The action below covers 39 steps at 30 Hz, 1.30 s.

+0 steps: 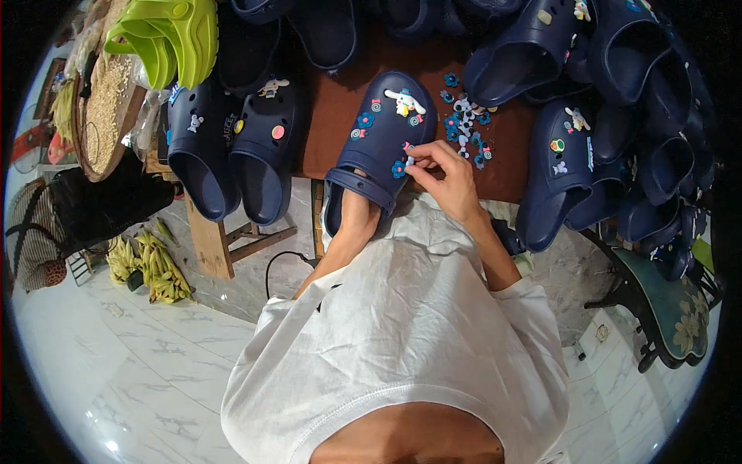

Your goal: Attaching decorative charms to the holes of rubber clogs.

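A navy clog (380, 147) lies toe-away on the brown table before me. Shoe charms dot its upper: a white long-eared character charm (405, 102), blue flower charms (365, 120) and pink swirl candy charms. My left hand (357, 215) reaches into the clog through its heel opening, under the strap, so its fingers are hidden. At the clog's right side my right hand (450, 179) pinches a small whitish shoe charm (410, 162) between thumb and forefinger. It is close to a blue flower charm (398, 169). Whether the pinched piece touches the clog I cannot tell.
Loose charms (464, 122) lie in a pile right of the clog. Decorated navy clogs (263, 147) stand at left, and more (556, 170) crowd the right. Lime-green clogs (166, 39) sit at the upper left. A wooden stool (209, 240) and bananas (158, 267) are below left.
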Tool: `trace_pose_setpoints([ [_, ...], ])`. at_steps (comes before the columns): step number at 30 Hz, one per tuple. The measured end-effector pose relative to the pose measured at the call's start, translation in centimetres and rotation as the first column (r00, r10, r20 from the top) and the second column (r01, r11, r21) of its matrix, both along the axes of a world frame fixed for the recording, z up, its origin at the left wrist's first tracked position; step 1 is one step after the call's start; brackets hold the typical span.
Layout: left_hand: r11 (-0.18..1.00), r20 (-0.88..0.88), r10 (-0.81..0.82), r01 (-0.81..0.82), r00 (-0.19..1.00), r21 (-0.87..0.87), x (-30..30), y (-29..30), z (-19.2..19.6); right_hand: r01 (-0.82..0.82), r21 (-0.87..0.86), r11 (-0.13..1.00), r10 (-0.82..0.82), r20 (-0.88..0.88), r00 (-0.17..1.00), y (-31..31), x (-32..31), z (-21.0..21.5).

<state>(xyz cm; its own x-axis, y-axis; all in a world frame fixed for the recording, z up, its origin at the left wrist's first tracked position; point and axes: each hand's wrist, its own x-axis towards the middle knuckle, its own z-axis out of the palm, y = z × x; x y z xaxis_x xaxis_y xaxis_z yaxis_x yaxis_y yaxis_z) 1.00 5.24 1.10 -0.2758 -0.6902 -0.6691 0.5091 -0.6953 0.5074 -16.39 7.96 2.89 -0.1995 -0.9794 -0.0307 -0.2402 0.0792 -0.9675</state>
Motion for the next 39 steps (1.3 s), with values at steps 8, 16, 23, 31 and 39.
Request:
trace_pose_setpoints([
  [8, 0.998, 0.03, -0.025, 0.026, 0.999, -0.056, 0.1, 0.2, 0.0, -0.049, 0.076, 0.996, 0.02, 0.351, 0.936, -0.1, -0.6, -2.6],
  [16, 0.998, 0.016, -0.008, 0.009, 1.0, -0.069, 0.1, 0.5, 0.1, -0.09, 0.278, 0.956, -0.061, 0.491, 0.869, -0.9, -0.3, -1.9],
  [23, 0.994, 0.058, -0.058, 0.063, 0.997, -0.093, 0.1, 0.5, -0.1, -0.021, 0.158, 0.987, -0.059, 0.489, 0.871, -0.6, 0.5, -2.5],
  [31, 0.997, 0.039, -0.03, 0.032, 0.999, -0.073, -0.3, 0.1, 0.4, 0.195, 0.058, 0.979, -0.203, 0.358, 0.911, 1.0, -0.1, -3.8],
  [39, 0.997, 0.069, -0.039, 0.043, 0.997, -0.062, 0.3, 0.2, -0.3, 0.44, 0.023, 0.898, -0.417, -0.283, 0.864, 1.7, -8.2, -3.5],
])
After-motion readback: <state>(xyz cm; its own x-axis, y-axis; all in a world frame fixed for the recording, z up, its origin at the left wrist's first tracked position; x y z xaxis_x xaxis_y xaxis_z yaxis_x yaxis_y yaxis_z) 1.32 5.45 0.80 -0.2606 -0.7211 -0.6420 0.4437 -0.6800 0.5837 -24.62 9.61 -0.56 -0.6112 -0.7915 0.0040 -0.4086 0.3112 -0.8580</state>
